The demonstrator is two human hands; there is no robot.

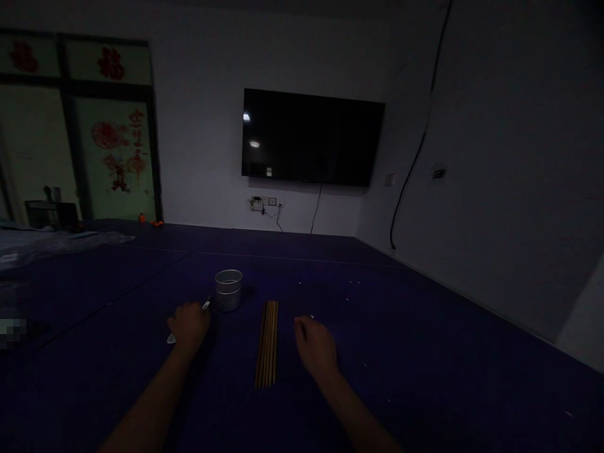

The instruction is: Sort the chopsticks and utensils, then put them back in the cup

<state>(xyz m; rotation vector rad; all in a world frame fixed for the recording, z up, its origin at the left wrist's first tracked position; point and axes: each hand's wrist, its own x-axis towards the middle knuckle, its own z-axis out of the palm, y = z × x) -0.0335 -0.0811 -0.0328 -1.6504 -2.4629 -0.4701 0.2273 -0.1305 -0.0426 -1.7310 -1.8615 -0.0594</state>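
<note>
My left hand [189,326] rests on the dark blue surface [425,352], closed around a slim pale tool [206,305] whose ends stick out on both sides. A small silver mesh cup [229,289] stands just right of that hand. A bundle of thin yellow-brown sticks [267,343] lies lengthwise between my hands. My right hand [315,345] sits right of the sticks, fingers curled; a tiny pale thing [311,317] shows at its fingertips, too small to name.
A dark wall television [311,137] hangs ahead above sockets and cables. Clear plastic sheeting [56,242] and a dark basket [50,214] lie at the far left by glass doors with red paper decorations. A white wall borders the surface on the right.
</note>
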